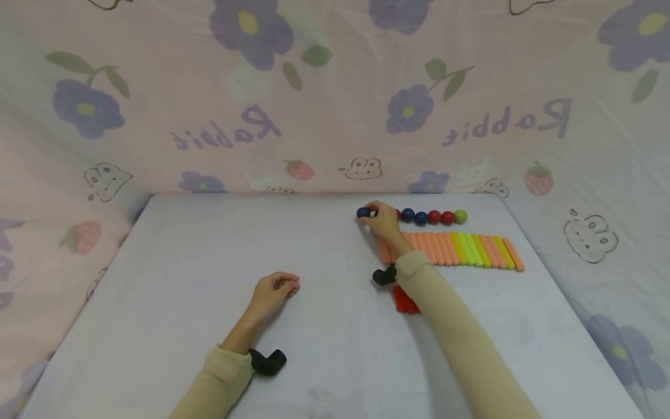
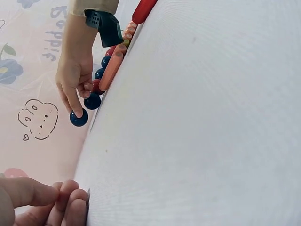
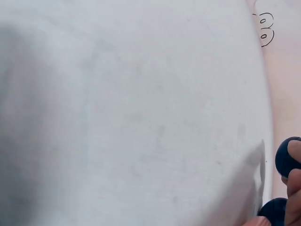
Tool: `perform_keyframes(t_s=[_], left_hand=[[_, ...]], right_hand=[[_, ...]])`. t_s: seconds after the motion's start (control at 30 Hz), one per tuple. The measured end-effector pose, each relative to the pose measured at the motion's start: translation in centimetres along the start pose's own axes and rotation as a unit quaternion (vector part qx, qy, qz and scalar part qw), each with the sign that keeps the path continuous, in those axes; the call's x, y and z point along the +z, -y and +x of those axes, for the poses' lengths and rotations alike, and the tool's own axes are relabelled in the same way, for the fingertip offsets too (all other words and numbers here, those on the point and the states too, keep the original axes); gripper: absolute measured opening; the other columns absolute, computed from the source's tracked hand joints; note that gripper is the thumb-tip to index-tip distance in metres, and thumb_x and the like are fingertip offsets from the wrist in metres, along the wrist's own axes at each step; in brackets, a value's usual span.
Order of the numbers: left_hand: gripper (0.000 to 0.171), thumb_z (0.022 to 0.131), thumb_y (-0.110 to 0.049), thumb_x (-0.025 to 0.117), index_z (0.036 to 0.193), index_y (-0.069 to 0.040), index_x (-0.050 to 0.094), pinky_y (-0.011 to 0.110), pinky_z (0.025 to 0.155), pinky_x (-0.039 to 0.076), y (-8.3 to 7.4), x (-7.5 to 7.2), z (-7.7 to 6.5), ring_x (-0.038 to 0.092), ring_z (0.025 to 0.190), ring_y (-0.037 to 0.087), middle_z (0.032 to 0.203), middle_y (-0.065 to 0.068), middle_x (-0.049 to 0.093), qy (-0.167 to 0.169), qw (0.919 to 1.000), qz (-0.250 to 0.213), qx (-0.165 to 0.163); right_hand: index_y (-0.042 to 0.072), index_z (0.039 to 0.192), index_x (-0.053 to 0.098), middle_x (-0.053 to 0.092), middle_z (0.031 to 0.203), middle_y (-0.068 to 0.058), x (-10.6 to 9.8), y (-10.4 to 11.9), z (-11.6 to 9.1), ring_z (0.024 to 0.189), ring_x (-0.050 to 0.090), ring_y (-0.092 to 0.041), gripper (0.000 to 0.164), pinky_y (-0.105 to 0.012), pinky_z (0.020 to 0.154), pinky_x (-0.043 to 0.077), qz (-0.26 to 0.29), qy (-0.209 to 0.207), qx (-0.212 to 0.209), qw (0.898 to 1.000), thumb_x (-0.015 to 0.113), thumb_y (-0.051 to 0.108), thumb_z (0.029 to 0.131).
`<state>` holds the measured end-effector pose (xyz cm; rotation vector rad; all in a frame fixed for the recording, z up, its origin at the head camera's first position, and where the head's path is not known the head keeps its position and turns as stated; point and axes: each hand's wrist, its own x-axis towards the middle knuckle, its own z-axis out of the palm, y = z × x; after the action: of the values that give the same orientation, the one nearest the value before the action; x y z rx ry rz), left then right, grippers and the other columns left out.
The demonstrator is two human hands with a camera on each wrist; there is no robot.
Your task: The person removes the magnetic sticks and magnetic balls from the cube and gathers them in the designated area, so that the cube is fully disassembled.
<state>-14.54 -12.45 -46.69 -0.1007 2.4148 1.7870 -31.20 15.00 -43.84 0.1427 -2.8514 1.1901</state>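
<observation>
Near the back edge of the table, my right hand (image 1: 384,224) pinches a dark blue ball (image 1: 363,213) between its fingertips. The left wrist view shows this blue ball (image 2: 79,117) held at the fingertips, with a second blue ball (image 2: 92,100) close beside the same hand. Both appear at the lower right in the right wrist view, partly covered by fingers. Right of the hand runs a row of balls, with blue ones, red ones (image 1: 434,217) and a green ball (image 1: 460,216) at its end. My left hand (image 1: 273,294) lies loosely curled over the table, holding nothing visible.
A row of orange, yellow and light green sticks (image 1: 434,249) lies in front of the balls, partly behind my right forearm. Several short red sticks (image 1: 402,299) lie nearer, partly hidden by the sleeve. A patterned curtain (image 1: 324,116) hangs behind the white table (image 1: 183,262).
</observation>
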Motion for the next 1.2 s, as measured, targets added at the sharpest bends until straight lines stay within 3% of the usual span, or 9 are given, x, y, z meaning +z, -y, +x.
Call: perform_keyframes(t_s=[0.1,0.27,0.67,0.87,0.93,1.03,1.2], left_hand=[[0.02,0.094,-0.002,0.055,0.106,0.009,0.066,0.012,0.068,0.054,-0.1,0.1,0.0,0.064,0.077,0.005,0.096,0.024,0.071,-0.002,1.0,-0.003,0.002],[0.02,0.094,-0.002,0.055,0.106,0.009,0.066,0.013,0.068,0.055,-0.3,0.3,-0.1,0.067,0.08,0.01,0.098,0.026,0.071,-0.002,1.0,-0.004,0.006],[0.02,0.094,-0.005,0.057,0.107,0.006,0.067,0.013,0.068,0.055,-0.2,0.2,0.1,0.063,0.077,0.005,0.097,0.022,0.071,-0.004,0.9999,0.002,0.011],[0.021,0.095,-0.008,0.057,0.11,0.003,0.068,0.01,0.071,0.05,-1.6,-0.6,-0.1,0.066,0.087,0.015,0.103,0.021,0.072,-0.023,0.9978,0.041,0.046],[0.021,0.095,-0.009,0.057,0.11,0.0,0.068,0.011,0.075,0.05,-1.4,-1.0,0.4,0.067,0.093,0.017,0.105,0.018,0.072,-0.032,0.9958,0.059,0.063],[0.022,0.095,-0.01,0.057,0.112,-0.002,0.068,0.021,0.084,0.055,-1.7,-2.0,0.9,0.067,0.1,0.023,0.109,0.016,0.072,-0.048,0.9911,0.08,0.095],[0.023,0.095,-0.01,0.057,0.114,-0.001,0.067,0.043,0.094,0.055,-3.0,-4.2,1.8,0.063,0.11,0.032,0.116,0.019,0.069,-0.1,0.9739,0.132,0.156]], right_hand=[[-0.001,0.122,0.061,0.066,0.122,-0.022,0.0,-0.3,0.4,0.105,0.062,-0.032,0.042,-0.043,0.095,0.051,-0.029,-0.007,-0.006,1.0,0.072,0.014,0.084],[0.002,0.124,0.06,0.065,0.125,-0.02,-0.3,-0.4,0.7,0.111,0.061,-0.032,0.043,-0.044,0.098,0.05,-0.07,0.004,0.026,0.997,0.071,0.015,0.085],[0.002,0.127,0.058,0.061,0.131,-0.02,-0.3,-0.3,1.1,0.121,0.058,-0.034,0.045,-0.045,0.105,0.048,-0.077,0.026,0.041,0.996,0.069,0.014,0.086],[0.004,0.13,0.056,0.059,0.135,-0.018,-0.4,-0.5,1.0,0.121,0.058,-0.033,0.046,-0.045,0.105,0.048,-0.069,0.033,0.054,0.996,0.068,0.016,0.087],[0.004,0.13,0.056,0.059,0.135,-0.017,-0.6,-0.5,0.9,0.122,0.058,-0.033,0.046,-0.045,0.105,0.047,-0.069,0.033,0.057,0.995,0.067,0.017,0.087],[0.003,0.13,0.055,0.059,0.135,-0.017,-0.9,-0.3,0.6,0.12,0.058,-0.033,0.045,-0.045,0.103,0.048,-0.07,0.027,0.05,0.996,0.066,0.018,0.088],[0.003,0.129,0.056,0.059,0.136,-0.016,-2.4,0.4,-0.3,0.124,0.056,-0.033,0.044,-0.045,0.105,0.047,-0.071,0.013,0.037,0.997,0.065,0.018,0.089]])
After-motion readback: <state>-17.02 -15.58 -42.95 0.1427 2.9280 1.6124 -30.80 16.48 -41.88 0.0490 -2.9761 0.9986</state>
